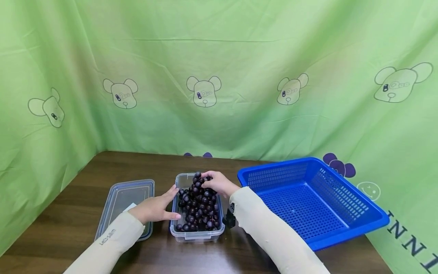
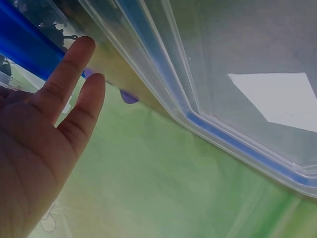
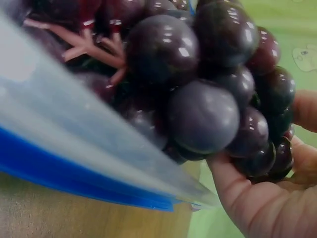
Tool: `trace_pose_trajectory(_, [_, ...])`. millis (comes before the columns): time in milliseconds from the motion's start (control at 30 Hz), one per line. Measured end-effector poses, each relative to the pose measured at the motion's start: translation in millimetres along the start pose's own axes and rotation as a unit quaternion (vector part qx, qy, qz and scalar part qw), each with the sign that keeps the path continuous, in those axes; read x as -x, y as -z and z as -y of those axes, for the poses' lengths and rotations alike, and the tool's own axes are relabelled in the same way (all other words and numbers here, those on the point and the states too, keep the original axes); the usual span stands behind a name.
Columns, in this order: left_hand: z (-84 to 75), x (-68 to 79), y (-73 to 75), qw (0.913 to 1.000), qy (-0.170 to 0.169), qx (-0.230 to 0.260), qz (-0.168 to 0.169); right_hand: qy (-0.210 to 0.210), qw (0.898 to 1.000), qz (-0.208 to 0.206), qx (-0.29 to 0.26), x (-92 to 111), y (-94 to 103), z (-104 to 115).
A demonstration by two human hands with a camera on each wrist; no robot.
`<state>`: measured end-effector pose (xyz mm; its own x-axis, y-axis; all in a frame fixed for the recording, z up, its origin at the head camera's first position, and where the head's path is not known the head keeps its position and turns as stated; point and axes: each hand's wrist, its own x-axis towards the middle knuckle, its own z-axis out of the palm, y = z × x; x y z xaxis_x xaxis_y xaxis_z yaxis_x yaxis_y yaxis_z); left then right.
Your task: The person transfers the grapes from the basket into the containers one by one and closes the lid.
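Dark purple grapes [image 1: 202, 207] fill much of a clear plastic container [image 1: 197, 236] on the table. At the container's far end my right hand [image 1: 220, 183] grips a bunch by its upper part. The right wrist view shows thumb and fingers around the grapes [image 3: 203, 116], with a pinkish stem [image 3: 86, 47] among them. My left hand [image 1: 155, 207] is at the container's left side, fingers extended, thumb over the near left rim. In the left wrist view that hand [image 2: 44, 114] has straight fingers and holds nothing.
A clear lid with a blue seal [image 1: 131, 194] lies left of the container, partly under the left forearm, with a white paper piece [image 2: 277, 96] on it. A large blue basket [image 1: 308, 217] stands on the right. Green printed cloth [image 1: 219, 125] hangs behind the brown table [image 1: 161, 255].
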<state>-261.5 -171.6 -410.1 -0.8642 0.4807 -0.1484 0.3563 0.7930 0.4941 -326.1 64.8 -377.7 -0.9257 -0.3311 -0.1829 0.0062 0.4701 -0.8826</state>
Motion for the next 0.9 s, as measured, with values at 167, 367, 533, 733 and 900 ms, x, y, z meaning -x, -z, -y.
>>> trace_pose_trajectory(167, [-0.6,0.7,0.7,1.0000,0.002,0.001,-0.002,0.032,0.999,0.004,0.024,1,-0.6,-1])
trace_pose_trajectory(367, [-2.0,1.0,1.1,0.9999,0.007,-0.008,-0.003,0.045,0.997,0.035,0.047,1,1.7,-2])
trace_pose_trajectory(533, [-1.5,0.9,0.2,1.0000,0.008,-0.006,-0.001,0.048,0.995,0.056,0.068,0,4.2,-1])
trace_pose_trajectory(733, [-1.3,0.0,1.0,1.0000,0.004,-0.008,-0.003,0.045,0.995,0.055,0.068,3,8.3,4])
trace_pose_trajectory(900, [-0.4,-0.3,1.1,1.0000,0.003,-0.006,-0.003,0.066,0.990,0.039,0.115,5,14.1,8])
